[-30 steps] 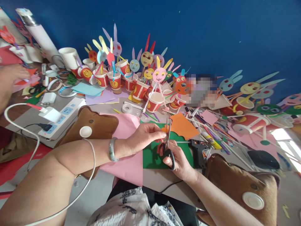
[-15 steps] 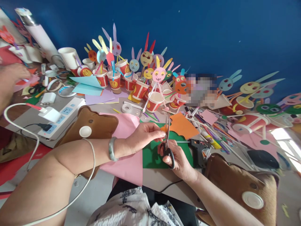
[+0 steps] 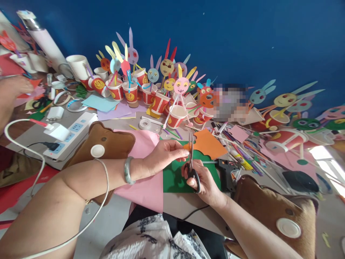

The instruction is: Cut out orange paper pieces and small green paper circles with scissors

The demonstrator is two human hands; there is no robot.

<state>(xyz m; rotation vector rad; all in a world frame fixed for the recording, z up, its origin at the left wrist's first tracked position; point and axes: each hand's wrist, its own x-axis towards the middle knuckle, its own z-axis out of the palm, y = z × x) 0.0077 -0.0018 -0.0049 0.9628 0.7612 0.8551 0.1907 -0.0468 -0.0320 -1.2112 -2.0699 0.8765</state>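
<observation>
From the left hand point(image 3: 168, 156) — beside scissors point(image 3: 191, 164) — juts orange paper point(image 3: 186, 146).

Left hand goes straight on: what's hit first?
Probably the scissors in the right hand, just ahead of the left hand; depth is unclear, so they may already touch.
</observation>
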